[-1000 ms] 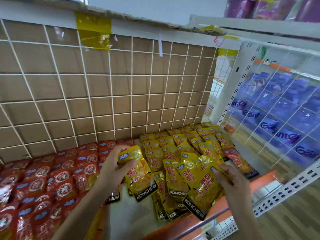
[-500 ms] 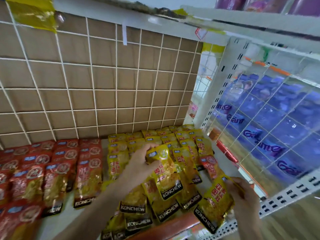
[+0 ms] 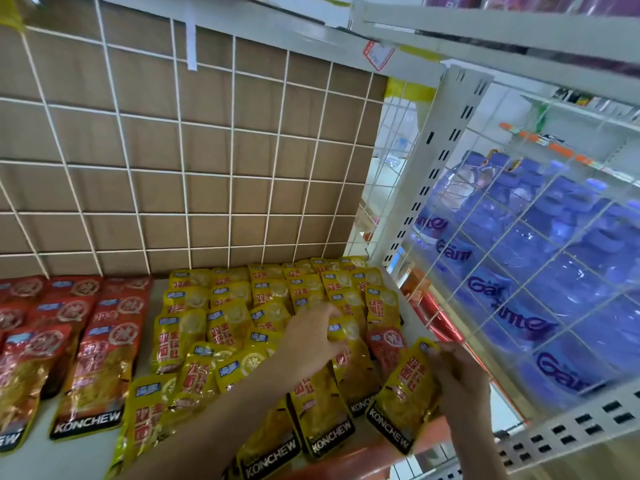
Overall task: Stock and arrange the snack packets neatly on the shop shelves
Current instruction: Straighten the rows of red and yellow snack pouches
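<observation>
Yellow packet point(image 3: 403, 396) sits in your right grip point(image 3: 462, 382) at the front right corner of the shelf, over the orange lip point(image 3: 429, 441). It is tilted, with the black band toward you. The fingers are curled round its right edge, and the hold looks firm.

Expect it to be light, soft and crinkly, and the glossy film is probably slick. Take it by a side edge or the flat top seal, not the puffy middle. It should not break, but it will likely slide on its neighbours.

Your left grip point(image 3: 311, 337) lies on another yellow pouch point(image 3: 349, 355) in the front rows. The fingers are bent at its top edge; you can't tell whether it pinches or only presses.

The yellow rows point(image 3: 239, 306) overlap like shingles back to the wire grid point(image 3: 207, 161). The front ones are crooked, and some hang at the lip.

One red pouch point(image 3: 386, 344) is misfiled among the yellow, just beside your packet; it probably blocks that slot. The red rows point(image 3: 100, 341) lie to the left, with a bare strip of shelf point(image 3: 69, 460) in front of them.

The side mesh point(image 3: 485, 306) hems in the right side, close to your right wrist, with blue bottle packs point(image 3: 561, 278) behind it.
</observation>
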Demonstrator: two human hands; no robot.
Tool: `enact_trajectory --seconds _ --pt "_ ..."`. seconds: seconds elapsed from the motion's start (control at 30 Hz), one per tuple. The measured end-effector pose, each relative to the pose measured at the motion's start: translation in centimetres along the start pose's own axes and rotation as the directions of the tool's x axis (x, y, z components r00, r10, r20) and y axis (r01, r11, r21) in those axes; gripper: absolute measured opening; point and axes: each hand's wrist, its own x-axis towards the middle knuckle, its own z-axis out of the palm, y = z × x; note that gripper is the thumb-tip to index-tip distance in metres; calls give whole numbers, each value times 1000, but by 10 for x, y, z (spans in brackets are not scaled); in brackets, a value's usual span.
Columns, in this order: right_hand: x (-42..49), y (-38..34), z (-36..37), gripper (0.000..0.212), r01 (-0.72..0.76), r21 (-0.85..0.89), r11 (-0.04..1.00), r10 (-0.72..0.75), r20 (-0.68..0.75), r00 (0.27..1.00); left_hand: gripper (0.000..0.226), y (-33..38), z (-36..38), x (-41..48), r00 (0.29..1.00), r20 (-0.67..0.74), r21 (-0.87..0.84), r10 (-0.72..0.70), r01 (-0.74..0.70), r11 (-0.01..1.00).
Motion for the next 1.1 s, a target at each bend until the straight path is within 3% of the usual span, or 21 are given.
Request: enact_trajectory --seconds 0.07,0.13,0.37,0.5,0.57,0.7,0.8,0.93,1.1 --pt "7 -6 5 16 0 -8 1000 1 48 999 49 1 6 4 1000 -5 203 0 1 979" --pt "11 -13 12 7 40 -62 997 -32 128 991 49 1 8 7 1000 -2 276 -18 18 961" --pt "20 -7 49 11 140 -284 949 -68 248 966 45 -2 7 8 996 -51 283 77 -59 957" --pt "16 2 66 18 339 -411 846 -245 265 933 41 -4 9 0 994 -50 323 101 -79 943" --pt "16 7 70 20 365 -435 823 -266 273 924 45 -6 11 -4 995 -31 372 99 -80 925" --pt "17 6 61 12 351 -371 860 -319 148 936 68 -6 15 -10 989 56 439 135 -146 887" --pt "19 12 46 12 273 -423 864 -280 47 959 78 -6 21 -17 972 159 462 170 -226 858" --pt "17 24 37 35 178 -542 821 -149 97 984 85 -13 32 -19 960 212 518 183 -269 812" --pt "14 20 43 43 127 -506 853 -115 55 992 87 -16 36 -18 961 214 541 175 -266 798"
